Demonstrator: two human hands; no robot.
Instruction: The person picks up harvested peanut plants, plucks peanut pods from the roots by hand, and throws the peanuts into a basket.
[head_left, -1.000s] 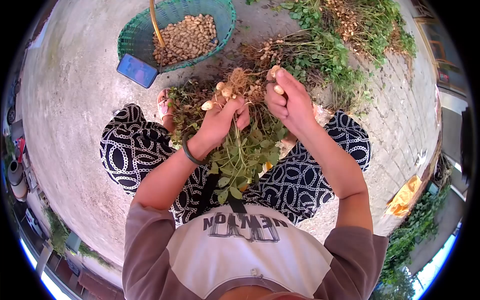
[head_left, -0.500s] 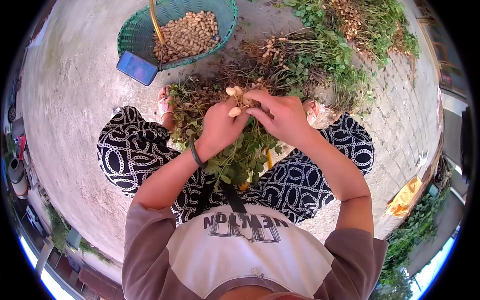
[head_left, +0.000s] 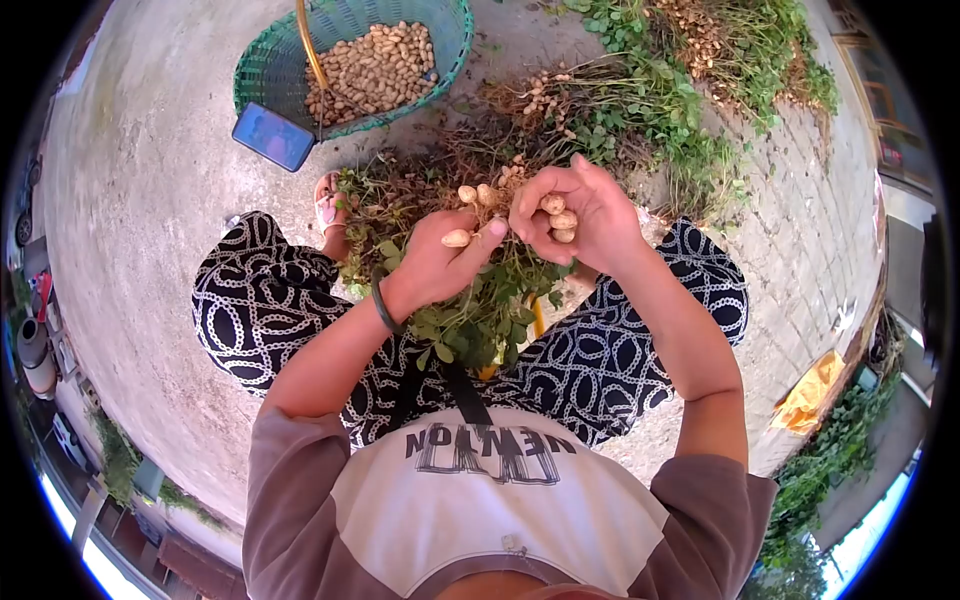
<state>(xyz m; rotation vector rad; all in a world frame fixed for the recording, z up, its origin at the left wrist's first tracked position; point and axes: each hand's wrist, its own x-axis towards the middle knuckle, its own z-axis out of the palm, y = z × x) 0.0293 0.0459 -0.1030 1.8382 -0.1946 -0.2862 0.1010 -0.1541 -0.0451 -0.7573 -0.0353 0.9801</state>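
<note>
My left hand (head_left: 447,258) is closed around the root end of a peanut plant (head_left: 478,318), whose leafy stems hang down between my knees. A few pale pods (head_left: 468,194) stick out above and beside its fingers. Close on its right, my right hand (head_left: 583,213) is turned partly palm up with its fingers curled. Several loose peanuts (head_left: 563,219) lie in that palm. Its fingertips are near the roots; whether they touch them I cannot tell. Under and beyond both hands spreads a heap of pulled plants (head_left: 400,185).
A green woven basket (head_left: 262,70) with a yellow handle holds many peanuts (head_left: 375,65). A phone (head_left: 273,137) leans at its near rim. More peanut plants (head_left: 660,110) lie at upper right on the concrete ground (head_left: 140,200). An orange bag (head_left: 808,393) lies far right.
My right hand has moved slightly right and turned over, so the peanuts in its palm now show. My left hand, still on the plant, has shifted a little down and left.
</note>
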